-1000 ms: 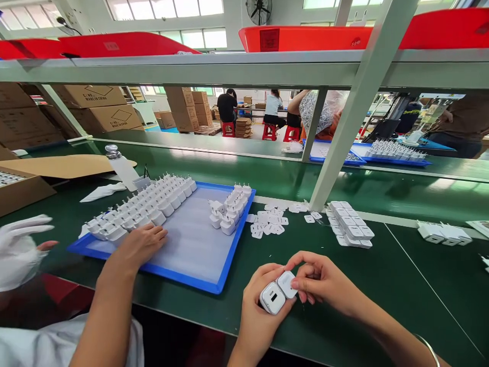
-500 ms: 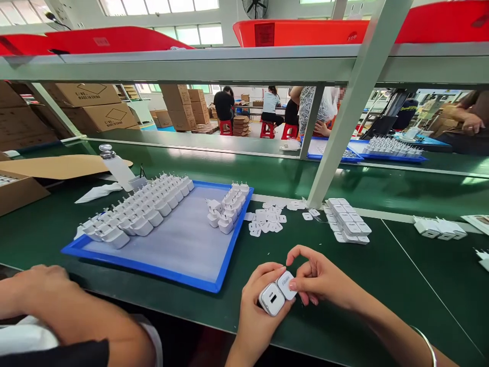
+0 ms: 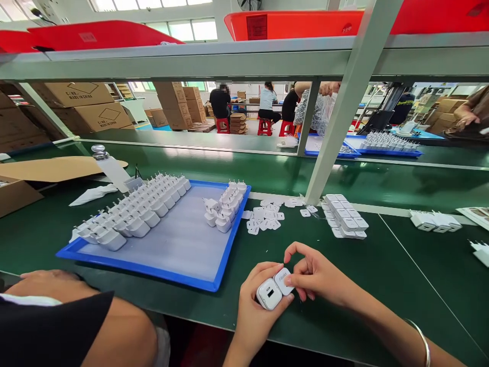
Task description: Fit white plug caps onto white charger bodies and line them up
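One white charger [image 3: 268,294] in hand, seemingly unfinished.
Left hand [image 3: 251,300] wraps it; right hand's [image 3: 315,275] thumb touches a lettered square [image 3: 281,278], grip unclear; loose cards [image 3: 254,224] remain.

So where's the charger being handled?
In the head view, the charger is below centre, slightly right, in the left hand, beside the white piece the right hand touches.

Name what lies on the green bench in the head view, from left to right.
Open cardboard box → blue-rimmed tray → loose flat white pieces → stacked white pieces → row of three white plugs → white plug cut off by the right edge.
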The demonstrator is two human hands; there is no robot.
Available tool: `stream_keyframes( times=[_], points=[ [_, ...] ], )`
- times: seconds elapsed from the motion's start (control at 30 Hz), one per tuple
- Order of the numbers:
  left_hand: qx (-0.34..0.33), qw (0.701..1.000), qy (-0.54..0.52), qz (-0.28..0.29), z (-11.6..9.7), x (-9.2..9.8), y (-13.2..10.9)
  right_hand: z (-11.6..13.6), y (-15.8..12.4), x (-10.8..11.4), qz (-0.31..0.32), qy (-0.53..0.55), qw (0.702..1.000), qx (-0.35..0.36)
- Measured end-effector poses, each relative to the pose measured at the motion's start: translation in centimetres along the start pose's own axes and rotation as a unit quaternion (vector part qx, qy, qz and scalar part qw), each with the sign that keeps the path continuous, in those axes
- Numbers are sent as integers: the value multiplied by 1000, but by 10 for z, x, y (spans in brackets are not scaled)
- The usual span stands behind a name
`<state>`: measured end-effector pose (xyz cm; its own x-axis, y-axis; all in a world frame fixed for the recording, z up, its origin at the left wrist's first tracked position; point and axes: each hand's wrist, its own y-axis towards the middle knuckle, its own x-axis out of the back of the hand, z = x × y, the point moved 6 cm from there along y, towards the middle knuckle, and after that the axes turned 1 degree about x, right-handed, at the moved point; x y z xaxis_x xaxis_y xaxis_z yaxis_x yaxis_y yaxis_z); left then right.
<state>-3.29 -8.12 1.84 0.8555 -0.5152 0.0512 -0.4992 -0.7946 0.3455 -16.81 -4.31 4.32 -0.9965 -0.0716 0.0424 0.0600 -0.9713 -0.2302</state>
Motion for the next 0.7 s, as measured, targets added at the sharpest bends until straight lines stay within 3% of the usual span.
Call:
stream_keyframes(
  times=[0.2, 0.43, 0.6, 0.7],
  points=[
    [21, 1000, -21, -9, 9, 1, -3, -4, 0, 10, -34, -40, 999, 13],
    [8, 1000, -10, 17, -1, -2, 1, -13, 5, -10, 38, 114, 993, -8],
    [13, 999, 31, 6, -4, 0, 1, -8, 10, -19, -18, 132, 989, 66],
    [33, 999, 7, -9, -2, 1, -1, -2, 8, -21, 28, 126, 989, 76]
  ],
)
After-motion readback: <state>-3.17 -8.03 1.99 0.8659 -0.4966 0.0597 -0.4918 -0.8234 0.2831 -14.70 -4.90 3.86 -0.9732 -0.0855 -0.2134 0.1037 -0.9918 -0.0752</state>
